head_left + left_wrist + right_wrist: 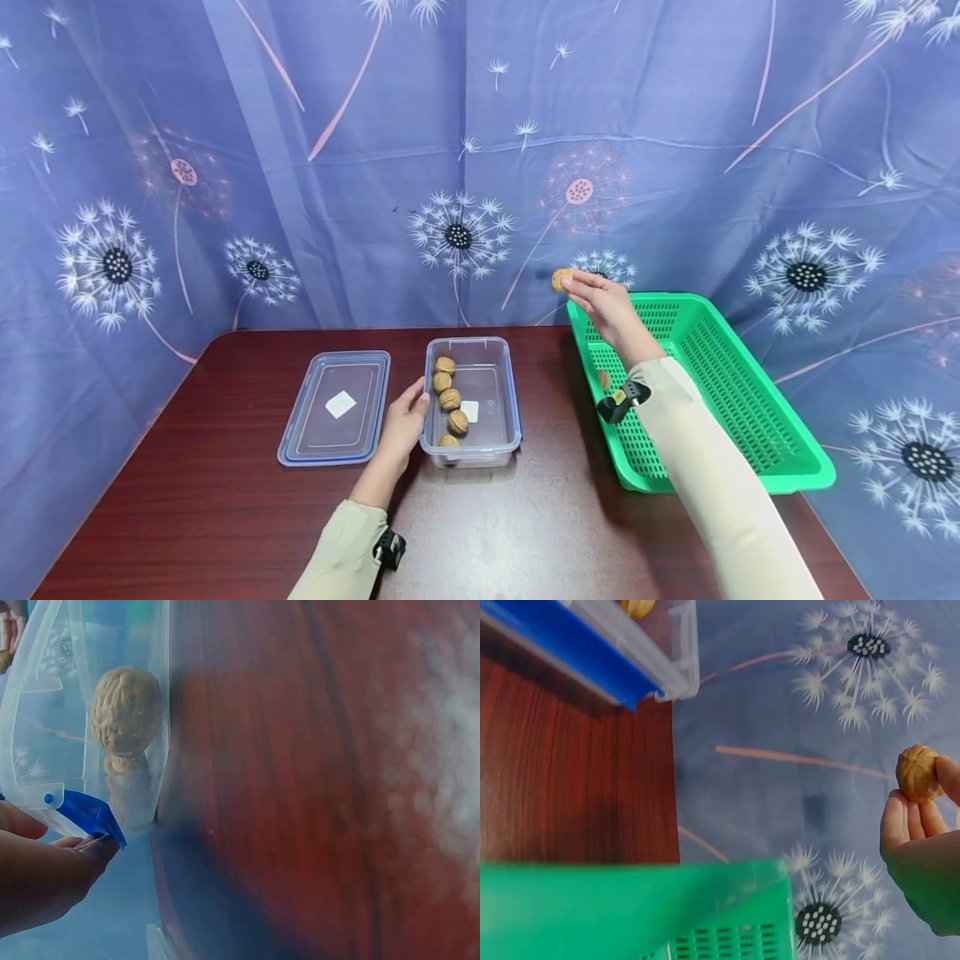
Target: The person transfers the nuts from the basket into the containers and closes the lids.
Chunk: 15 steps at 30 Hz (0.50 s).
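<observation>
My right hand (600,300) is raised above the near-left corner of the green basket (780,467) and pinches a walnut (560,279) at its fingertips (911,817); the same walnut (917,773) shows in the right wrist view. My left hand (405,421) rests against the left wall of the clear plastic box (498,446), fingers straight, holding nothing. Several walnuts (450,399) lie in a row along the box's left side; one walnut (126,711) shows through the wall in the left wrist view. Another walnut (603,379) lies in the basket.
The box's lid (337,407), clear with a blue rim, lies flat left of the box. All stand on a dark wooden table (225,517). Blue dandelion-print cloth (450,167) hangs behind and at both sides.
</observation>
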### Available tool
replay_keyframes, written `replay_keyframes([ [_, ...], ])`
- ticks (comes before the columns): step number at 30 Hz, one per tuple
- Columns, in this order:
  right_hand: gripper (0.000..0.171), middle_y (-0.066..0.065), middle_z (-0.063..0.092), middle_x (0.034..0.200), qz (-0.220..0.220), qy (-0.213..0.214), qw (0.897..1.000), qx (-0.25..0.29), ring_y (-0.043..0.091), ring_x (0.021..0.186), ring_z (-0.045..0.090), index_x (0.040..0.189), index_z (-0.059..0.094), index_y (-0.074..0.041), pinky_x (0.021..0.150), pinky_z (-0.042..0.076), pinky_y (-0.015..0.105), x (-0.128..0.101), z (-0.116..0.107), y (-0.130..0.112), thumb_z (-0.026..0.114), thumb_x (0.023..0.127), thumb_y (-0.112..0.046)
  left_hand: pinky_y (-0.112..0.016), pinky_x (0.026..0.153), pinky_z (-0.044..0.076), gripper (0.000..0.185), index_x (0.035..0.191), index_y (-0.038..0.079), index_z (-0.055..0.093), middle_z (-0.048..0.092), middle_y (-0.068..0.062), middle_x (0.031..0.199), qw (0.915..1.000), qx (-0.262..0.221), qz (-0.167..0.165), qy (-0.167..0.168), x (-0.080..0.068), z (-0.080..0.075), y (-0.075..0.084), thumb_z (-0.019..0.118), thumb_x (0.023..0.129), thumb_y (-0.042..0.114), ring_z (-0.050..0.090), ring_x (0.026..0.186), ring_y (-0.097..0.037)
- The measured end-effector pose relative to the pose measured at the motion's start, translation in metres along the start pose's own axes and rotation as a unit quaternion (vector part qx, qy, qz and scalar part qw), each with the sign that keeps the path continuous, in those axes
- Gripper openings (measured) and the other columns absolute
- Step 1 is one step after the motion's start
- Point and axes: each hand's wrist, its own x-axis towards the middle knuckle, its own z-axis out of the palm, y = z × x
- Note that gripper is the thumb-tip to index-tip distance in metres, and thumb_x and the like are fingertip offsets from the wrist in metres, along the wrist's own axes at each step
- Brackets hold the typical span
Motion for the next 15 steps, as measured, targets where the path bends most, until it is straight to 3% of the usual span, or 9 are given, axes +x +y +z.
replay_keyframes([
  [5,0.057,0.016,0.041,0.147,-0.006,-0.005,1.000,0.002,0.011,0.101,0.061,0.143,0.041,0.003,0.106,0.040,0.027,-0.004,0.012,0.002,0.063,0.091,-0.001,-0.050,0.111,0.031,0.044,0.144,-0.002,0.040,0.039,-0.023,0.147,1.0000,-0.003,-0.005,0.001,0.000,0.000,-0.001,0.044,0.102,0.010,0.037,0.134,-0.037],
  [9,0.055,0.014,0.050,0.136,-0.010,-0.010,1.000,0.009,0.009,0.096,0.062,0.142,0.043,0.004,0.101,0.044,0.023,-0.008,0.021,0.006,0.063,0.091,-0.001,-0.050,0.111,0.031,0.044,0.144,-0.002,0.040,0.039,-0.023,0.147,1.0000,-0.005,-0.006,0.000,0.000,0.000,-0.001,0.044,0.101,0.010,0.037,0.134,-0.037],
  [15,0.052,0.011,0.053,0.127,-0.013,-0.014,1.000,0.022,0.012,0.101,0.060,0.141,0.042,0.006,0.105,0.041,0.027,-0.014,0.034,0.013,0.060,0.092,0.001,-0.051,0.111,0.031,0.045,0.144,-0.002,0.039,0.037,-0.023,0.148,0.9999,-0.004,-0.009,-0.003,0.001,0.000,-0.001,0.043,0.101,0.010,0.036,0.135,-0.037],
])
